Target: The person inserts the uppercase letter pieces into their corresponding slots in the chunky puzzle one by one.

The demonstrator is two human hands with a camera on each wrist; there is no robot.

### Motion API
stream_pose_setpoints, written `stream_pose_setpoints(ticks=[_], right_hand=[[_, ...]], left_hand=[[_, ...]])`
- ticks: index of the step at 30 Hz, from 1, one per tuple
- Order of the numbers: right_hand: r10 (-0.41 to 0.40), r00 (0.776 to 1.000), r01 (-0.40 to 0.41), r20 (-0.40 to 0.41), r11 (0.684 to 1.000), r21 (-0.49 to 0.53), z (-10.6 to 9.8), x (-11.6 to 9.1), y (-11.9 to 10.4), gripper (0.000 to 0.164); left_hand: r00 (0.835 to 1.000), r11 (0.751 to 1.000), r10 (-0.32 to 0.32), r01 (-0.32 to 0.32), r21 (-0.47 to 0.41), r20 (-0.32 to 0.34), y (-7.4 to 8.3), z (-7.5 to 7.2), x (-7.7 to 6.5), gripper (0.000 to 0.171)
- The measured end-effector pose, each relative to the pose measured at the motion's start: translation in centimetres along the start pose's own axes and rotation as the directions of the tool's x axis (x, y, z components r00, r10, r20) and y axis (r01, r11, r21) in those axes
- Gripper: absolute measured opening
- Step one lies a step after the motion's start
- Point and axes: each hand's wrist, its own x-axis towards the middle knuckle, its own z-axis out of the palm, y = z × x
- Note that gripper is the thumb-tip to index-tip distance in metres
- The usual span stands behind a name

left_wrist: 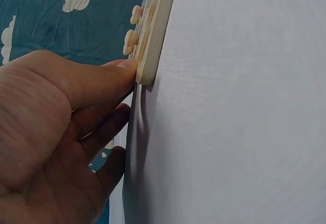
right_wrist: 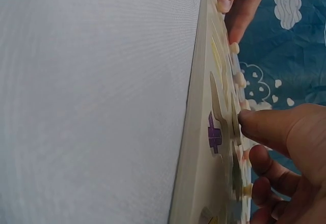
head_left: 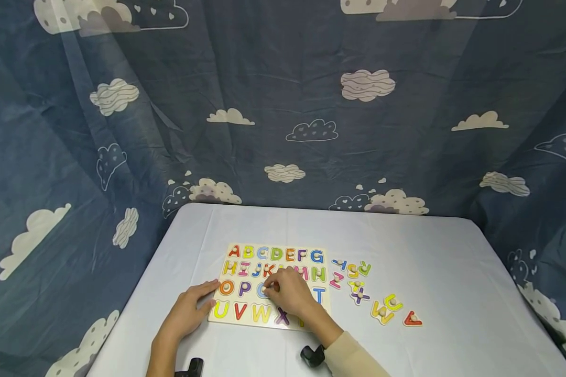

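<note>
A wooden alphabet puzzle board (head_left: 231, 322) lies on the white table, many of its coloured letters in place with small knobs. My left hand (head_left: 186, 312) rests at the board's left edge, thumb and forefinger against it; the left wrist view shows the thumb (left_wrist: 114, 79) by the corner. Over the third row, my right hand (head_left: 290, 290) pinches the knob of a blue letter piece (head_left: 261, 291), just right of the purple P (head_left: 245, 288). The fingers partly cover that piece, so I cannot tell whether it is fully seated. The hand and forearm hide letters further right.
Right of the board lie several loose letters, among them a pink Z (head_left: 336, 280), a purple X (head_left: 360, 296), a yellow W (head_left: 382, 313) and a red V (head_left: 412, 319). Cloud-patterned dark blue cloth (head_left: 273, 141) hangs behind the table (head_left: 453, 272).
</note>
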Motion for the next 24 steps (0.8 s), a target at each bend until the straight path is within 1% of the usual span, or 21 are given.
stream_pose_setpoints(ticks=[4,9,18,24], right_hand=[[-0.005,1.000,0.005,-0.008,1.000,-0.012,0.09,0.01,-0.04,0.007],[-0.016,1.000,0.016,-0.019,1.000,-0.024,0.25,-0.03,0.08,0.008],[0.004,1.000,-0.004,-0.009,1.000,0.017,0.46,0.00,0.48,0.008],[-0.005,1.000,0.006,-0.010,0.999,0.035,0.69,-0.05,0.68,0.010]], left_hand=[[1.000,1.000,-0.001,0.001,0.006,0.002,0.07,-0.04,-0.07,0.051],[1.000,1.000,-0.003,0.003,-0.008,0.010,0.07,-0.03,-0.02,0.052],[1.000,1.000,-0.011,0.011,-0.012,0.016,0.15,-0.20,0.00,0.052],[1.000,1.000,-0.009,0.009,-0.015,0.014,0.12,-0.16,-0.02,0.052]])
